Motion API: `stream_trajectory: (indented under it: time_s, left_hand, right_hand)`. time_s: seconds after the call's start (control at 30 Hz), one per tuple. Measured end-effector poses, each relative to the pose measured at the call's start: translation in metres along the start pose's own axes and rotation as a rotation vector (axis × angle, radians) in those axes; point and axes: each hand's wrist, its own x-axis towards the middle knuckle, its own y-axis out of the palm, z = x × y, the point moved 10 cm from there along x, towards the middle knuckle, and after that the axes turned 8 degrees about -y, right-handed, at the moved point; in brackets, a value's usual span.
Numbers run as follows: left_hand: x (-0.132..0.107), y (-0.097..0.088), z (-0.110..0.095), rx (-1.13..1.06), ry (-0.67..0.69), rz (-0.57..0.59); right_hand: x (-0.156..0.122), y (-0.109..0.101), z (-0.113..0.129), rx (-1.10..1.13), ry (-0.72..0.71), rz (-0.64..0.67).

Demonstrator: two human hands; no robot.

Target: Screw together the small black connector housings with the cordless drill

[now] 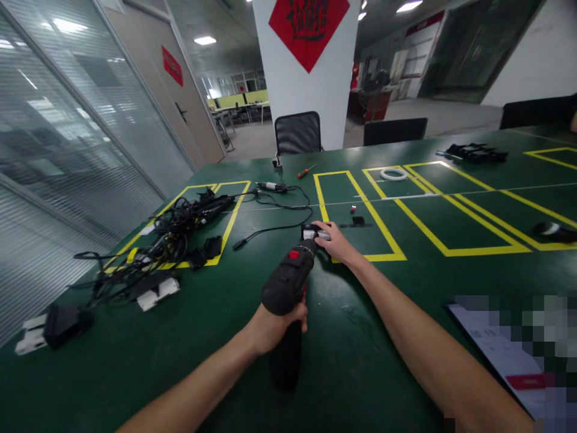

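A black drill (285, 279) is held by the left grip (274, 328), which is wrapped around it, with the chuck (308, 246) pointed at a small dark part (309, 228) clasped by the right grip (334, 242), while tangled cables (178, 219) are seen left of both grips.

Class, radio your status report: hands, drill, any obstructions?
Left hand gripping power drill. Right hand holding small part at drill's front; contact unclear. Black cable plug nearby, clear of drill.
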Motion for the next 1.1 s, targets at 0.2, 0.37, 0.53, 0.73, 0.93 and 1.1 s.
stream_trajectory:
  time_s: [0.2, 0.37, 0.53, 0.73, 0.93, 1.1]
  left_hand:
    - [0.0005, 0.0008, 0.0001, -0.035, 0.025, -0.02]
    - [0.0007, 0.0027, -0.0025, -0.054, 0.026, -0.019]
    - [0.0014, 0.0036, -0.0013, -0.064, 0.02, -0.012]
    - [0.0036, 0.004, 0.0021, -0.073, 0.018, -0.007]
    - [0.0024, 0.0034, -0.0012, -0.033, 0.032, -0.023]
    - [-0.0002, 0.0052, -0.004, -0.005, 0.025, -0.019]
  right_hand:
    - [-0.0019, -0.0019, 0.0008, 0.009, 0.004, -0.007]
    - [-0.0028, -0.003, -0.0004, 0.011, 0.014, -0.012]
    - [-0.0021, -0.0034, -0.0028, 0.015, 0.013, -0.006]
    - [-0.0016, -0.0027, -0.0041, 0.02, 0.016, -0.004]
    - [-0.0017, -0.002, -0.002, 0.024, 0.017, -0.012]
    - [-0.0018, -0.002, -0.003, 0.022, 0.019, -0.018]
